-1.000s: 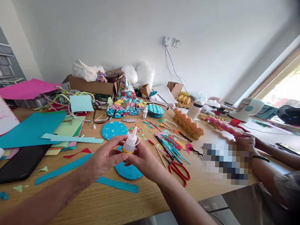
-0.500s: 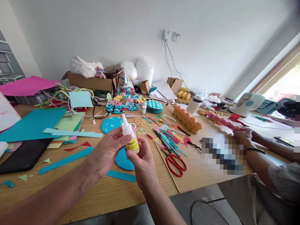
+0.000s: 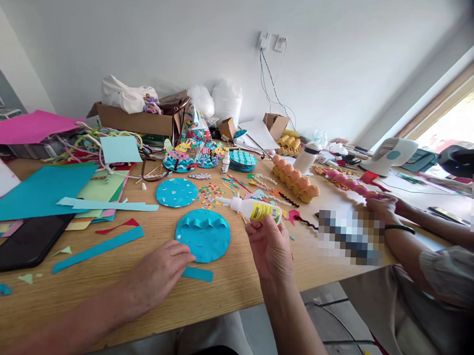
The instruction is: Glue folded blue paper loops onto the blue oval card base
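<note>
My right hand (image 3: 271, 244) is wrapped round a glue bottle (image 3: 257, 209), a white one with a yellow label. The bottle lies nearly level, its narrow nozzle pointing left, above the table. In front of me is a blue paper disc (image 3: 206, 247) with a scalloped strip of blue paper across its upper part and a white glue spot at its left edge. My left hand (image 3: 160, 268) reaches the disc's lower left edge, fingers stretched out and close together; the thumb is hidden. A blue paper strip (image 3: 198, 273) lies just below the disc.
A second blue disc (image 3: 176, 192), paper confetti (image 3: 211, 193) and a small white bottle (image 3: 225, 163) lie beyond. Coloured paper (image 3: 44, 187) and a black phone (image 3: 28, 241) are at left. Egg-carton strips (image 3: 295, 180) stand right, where another person's hands (image 3: 383, 207) work.
My hands have come apart. The glue bottle went from upright between both hands to tipped sideways in my right hand, further right. My left hand has dropped to the disc's edge.
</note>
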`<action>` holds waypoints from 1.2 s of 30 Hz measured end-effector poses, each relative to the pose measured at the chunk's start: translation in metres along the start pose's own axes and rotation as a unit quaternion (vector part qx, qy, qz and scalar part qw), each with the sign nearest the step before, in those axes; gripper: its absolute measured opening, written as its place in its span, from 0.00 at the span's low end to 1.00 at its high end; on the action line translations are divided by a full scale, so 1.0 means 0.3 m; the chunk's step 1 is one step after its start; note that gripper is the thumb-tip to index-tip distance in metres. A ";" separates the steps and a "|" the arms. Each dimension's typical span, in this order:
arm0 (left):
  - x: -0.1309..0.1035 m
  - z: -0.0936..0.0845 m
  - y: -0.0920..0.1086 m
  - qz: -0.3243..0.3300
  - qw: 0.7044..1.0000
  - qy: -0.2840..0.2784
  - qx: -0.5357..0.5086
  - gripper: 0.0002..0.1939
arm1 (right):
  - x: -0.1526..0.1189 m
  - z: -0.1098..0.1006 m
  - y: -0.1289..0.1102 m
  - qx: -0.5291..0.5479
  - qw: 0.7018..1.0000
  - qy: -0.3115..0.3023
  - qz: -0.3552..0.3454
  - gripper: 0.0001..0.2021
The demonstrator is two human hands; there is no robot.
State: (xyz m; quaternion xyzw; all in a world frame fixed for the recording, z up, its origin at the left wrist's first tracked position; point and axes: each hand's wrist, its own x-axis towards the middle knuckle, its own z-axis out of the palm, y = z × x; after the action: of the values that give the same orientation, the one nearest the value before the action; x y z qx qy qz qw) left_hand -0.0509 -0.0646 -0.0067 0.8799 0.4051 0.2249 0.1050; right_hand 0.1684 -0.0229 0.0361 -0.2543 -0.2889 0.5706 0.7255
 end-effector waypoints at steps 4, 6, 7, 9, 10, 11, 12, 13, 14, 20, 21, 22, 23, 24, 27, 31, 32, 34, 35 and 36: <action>-0.007 0.039 0.048 0.044 0.994 -0.020 0.100 0.16 | -0.008 -0.015 0.014 -0.029 1.000 0.004 0.005 0.16; -0.017 0.042 0.056 0.054 0.989 -0.023 0.137 0.16 | -0.016 -0.018 0.026 -0.067 0.998 -0.013 0.014 0.16; -0.024 0.041 0.054 0.058 0.986 -0.026 0.152 0.17 | -0.020 -0.018 0.032 -0.088 0.996 -0.026 0.021 0.15; -0.040 0.037 0.044 0.062 0.982 -0.030 0.176 0.17 | -0.024 -0.019 0.046 -0.119 0.990 -0.061 0.038 0.15; -0.047 0.034 0.037 0.063 0.981 -0.028 0.184 0.17 | -0.025 -0.019 0.052 -0.129 0.987 -0.080 0.046 0.14; -0.052 0.032 0.031 0.062 0.980 -0.025 0.189 0.17 | -0.025 -0.019 0.059 -0.139 0.984 -0.098 0.053 0.14; -0.056 0.029 0.026 0.060 0.979 -0.020 0.193 0.16 | -0.024 -0.019 0.064 -0.151 0.980 -0.114 0.057 0.13; -0.058 0.028 0.023 0.058 0.979 -0.016 0.196 0.16 | -0.023 -0.018 0.069 -0.164 0.976 -0.129 0.058 0.13; -0.058 0.026 0.021 0.055 0.979 -0.012 0.197 0.15 | -0.021 -0.017 0.074 -0.180 0.972 -0.141 0.057 0.14; -0.055 0.033 0.021 0.047 0.980 0.005 0.196 0.16 | -0.005 -0.002 0.086 -0.243 0.956 -0.164 0.034 0.15; -0.056 0.034 0.019 0.048 0.979 0.007 0.197 0.16 | -0.002 0.000 0.089 -0.252 0.953 -0.166 0.032 0.15; -0.057 0.034 0.017 0.049 0.979 0.010 0.199 0.16 | 0.001 0.000 0.094 -0.263 0.949 -0.170 0.029 0.15; -0.058 0.035 0.014 0.050 0.978 0.011 0.201 0.17 | 0.003 -0.001 0.100 -0.277 0.945 -0.174 0.021 0.14; -0.059 0.036 0.011 0.053 0.977 0.014 0.204 0.16 | 0.006 -0.002 0.107 -0.295 0.939 -0.178 0.009 0.14; -0.063 0.045 -0.001 0.061 0.975 0.023 0.213 0.16 | 0.011 -0.003 0.130 -0.349 0.916 -0.193 -0.031 0.14; -0.070 0.073 -0.014 0.043 0.975 0.033 0.215 0.16 | 0.007 0.022 0.139 -0.440 0.870 -0.211 -0.068 0.11; -0.071 0.080 -0.015 0.037 0.976 0.032 0.213 0.16 | 0.006 0.031 0.136 -0.463 0.857 -0.212 -0.078 0.11; -0.069 0.089 -0.012 0.030 0.977 0.028 0.211 0.16 | 0.007 0.044 0.126 -0.498 0.836 -0.211 -0.099 0.11; -0.065 0.091 -0.008 0.027 0.977 0.025 0.210 0.16 | 0.010 0.047 0.121 -0.506 0.830 -0.208 -0.109 0.11; -0.059 0.092 -0.002 0.023 0.977 0.021 0.210 0.16 | 0.014 0.047 0.117 -0.511 0.827 -0.204 -0.117 0.10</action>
State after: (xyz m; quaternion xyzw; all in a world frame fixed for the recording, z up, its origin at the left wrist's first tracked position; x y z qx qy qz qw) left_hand -0.0482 -0.0778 -0.0365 0.8864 0.4252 0.1561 -0.0956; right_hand 0.1353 -0.0107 0.0221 -0.4308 -0.7079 0.2916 0.4778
